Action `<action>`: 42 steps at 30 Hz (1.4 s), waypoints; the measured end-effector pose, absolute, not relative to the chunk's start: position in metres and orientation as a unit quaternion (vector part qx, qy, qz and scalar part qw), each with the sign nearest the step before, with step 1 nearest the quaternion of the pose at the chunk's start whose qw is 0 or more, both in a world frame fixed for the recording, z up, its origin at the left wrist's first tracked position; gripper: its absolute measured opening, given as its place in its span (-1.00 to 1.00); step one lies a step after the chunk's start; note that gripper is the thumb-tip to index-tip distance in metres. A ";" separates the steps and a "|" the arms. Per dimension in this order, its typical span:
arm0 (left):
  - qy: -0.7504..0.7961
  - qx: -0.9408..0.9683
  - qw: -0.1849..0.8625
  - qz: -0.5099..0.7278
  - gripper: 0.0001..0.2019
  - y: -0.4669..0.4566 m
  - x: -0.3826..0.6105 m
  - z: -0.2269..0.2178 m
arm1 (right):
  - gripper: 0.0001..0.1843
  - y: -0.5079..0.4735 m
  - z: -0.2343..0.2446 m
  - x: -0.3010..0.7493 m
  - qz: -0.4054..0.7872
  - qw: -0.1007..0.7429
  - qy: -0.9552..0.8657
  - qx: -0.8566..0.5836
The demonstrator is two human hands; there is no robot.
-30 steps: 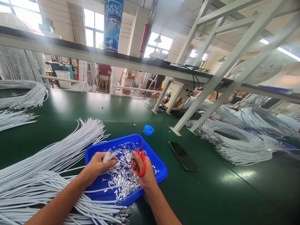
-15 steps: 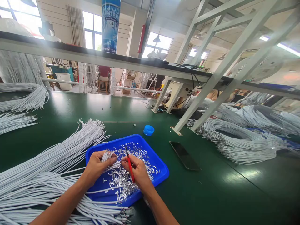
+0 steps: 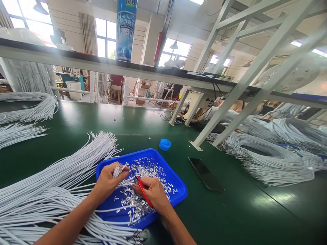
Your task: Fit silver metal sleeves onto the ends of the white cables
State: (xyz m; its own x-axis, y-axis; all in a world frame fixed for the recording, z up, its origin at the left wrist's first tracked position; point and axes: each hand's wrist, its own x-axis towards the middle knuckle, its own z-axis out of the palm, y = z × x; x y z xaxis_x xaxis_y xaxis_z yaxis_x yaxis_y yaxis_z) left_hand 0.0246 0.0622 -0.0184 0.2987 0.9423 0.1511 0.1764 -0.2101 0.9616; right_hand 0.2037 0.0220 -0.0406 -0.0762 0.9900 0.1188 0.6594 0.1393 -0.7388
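Note:
My left hand point(image 3: 108, 181) is closed around the ends of several white wires point(image 3: 118, 170), their tips poking out past the thumb. Close to its right, my right hand point(image 3: 152, 192) grips red-handled scissors point(image 3: 144, 192); the dark blades point up and left toward those wire tips. Both hands are over a blue tray point(image 3: 182, 190) strewn with small silvery pieces point(image 3: 139, 204). A thick bundle of white wires point(image 3: 76, 160) lies left of the tray, and more wires point(image 3: 63, 204) run under my left forearm. Fingers partly hide the held wire ends.
A blue cap point(image 3: 165, 144) and a dark phone point(image 3: 205, 174) lie beyond and right of the tray on the green table point(image 3: 242, 211). Coiled wires point(image 3: 276, 153) sit at the right. Slanted metal legs point(image 3: 224, 98) support a shelf point(image 3: 153, 71) bearing a blue can point(image 3: 125, 32).
The scissors have tilted left, their blades now nearer the wire tips in my left hand. My left hand keeps its hold. The whole view has shifted slightly.

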 end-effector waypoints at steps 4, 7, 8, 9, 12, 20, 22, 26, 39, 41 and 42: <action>0.439 0.689 0.402 0.414 -0.76 0.063 0.024 -0.021 | -0.52 0.023 -0.042 0.203 0.228 0.319 -0.693 -0.604; 0.441 0.676 0.417 0.418 -0.76 0.062 0.024 -0.023 | -0.50 0.023 -0.046 0.201 0.193 0.322 -0.704 -0.602; 0.435 0.666 0.434 0.423 -0.76 0.062 0.024 -0.023 | -0.49 0.023 -0.048 0.200 0.182 0.322 -0.709 -0.600; 0.425 0.653 0.459 0.427 -0.76 0.061 0.025 -0.023 | -0.48 0.024 -0.049 0.199 0.172 0.322 -0.714 -0.597; 0.393 0.598 0.570 0.404 -0.71 0.061 0.026 -0.023 | -0.47 0.024 -0.053 0.195 0.155 0.324 -0.720 -0.594; 0.398 0.515 0.656 0.381 -0.68 0.064 0.024 -0.021 | -0.63 0.026 -0.034 0.213 0.261 0.355 -0.664 -0.604; 0.396 0.543 0.644 0.367 -0.69 0.063 0.025 -0.021 | -0.65 0.025 -0.031 0.212 0.327 0.427 -0.612 -0.580; 0.363 0.617 0.610 0.340 -0.70 0.060 0.027 -0.026 | -0.66 0.021 -0.037 0.194 0.441 0.525 -0.533 -0.496; 0.337 0.642 0.608 0.324 -0.73 0.060 0.024 -0.023 | -0.69 0.022 -0.033 0.199 0.468 0.655 -0.365 -0.469; 0.351 0.618 0.626 0.322 -0.73 0.062 0.024 -0.024 | -0.69 0.025 -0.034 0.207 0.416 0.680 -0.350 -0.491; 0.354 0.614 0.627 0.323 -0.73 0.062 0.024 -0.024 | -0.68 0.026 -0.036 0.209 0.420 0.672 -0.351 -0.499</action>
